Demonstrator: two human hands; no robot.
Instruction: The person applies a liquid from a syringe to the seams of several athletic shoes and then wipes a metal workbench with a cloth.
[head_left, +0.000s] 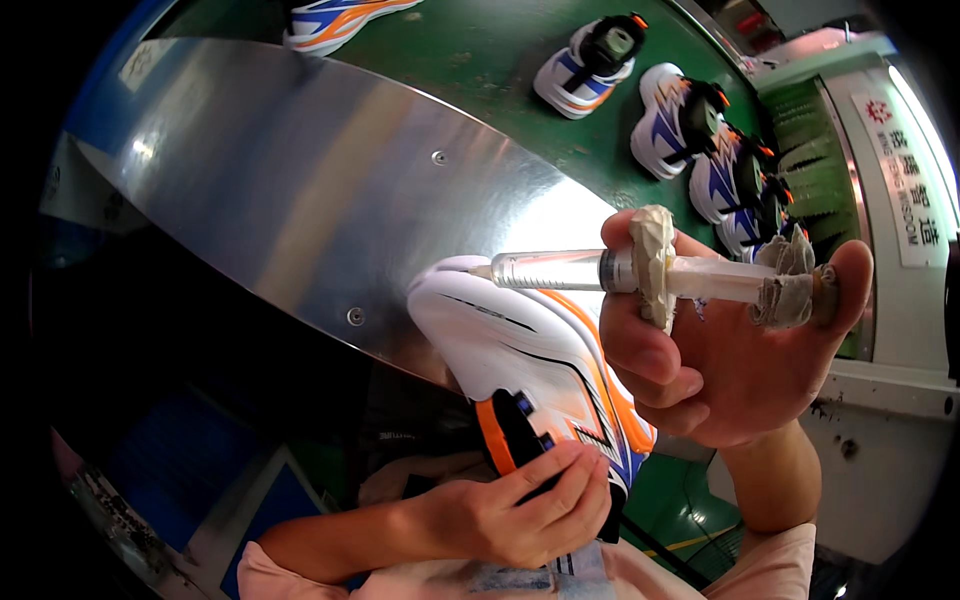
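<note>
My right hand (715,365) is closed around a clear syringe (550,270), held about level across the view. Pale wrapping covers the syringe's finger flange, and grey wrapping covers its plunger end, where my thumb rests. The syringe's tip points left, at the toe end of a white sports shoe (490,325) with orange, blue and black markings. Whether tip and shoe touch I cannot tell. My left hand (545,505) grips that shoe near its black and orange collar (508,430). The shoe is tilted, its toe up by the metal plate's edge.
A shiny metal plate (300,190) borders a green conveyor belt (470,60). Several similar shoes stand on the belt, among them one shoe (590,65) at the back and another (665,120) at the right. A pale machine housing with a hanging green strip curtain (815,150) stands far right.
</note>
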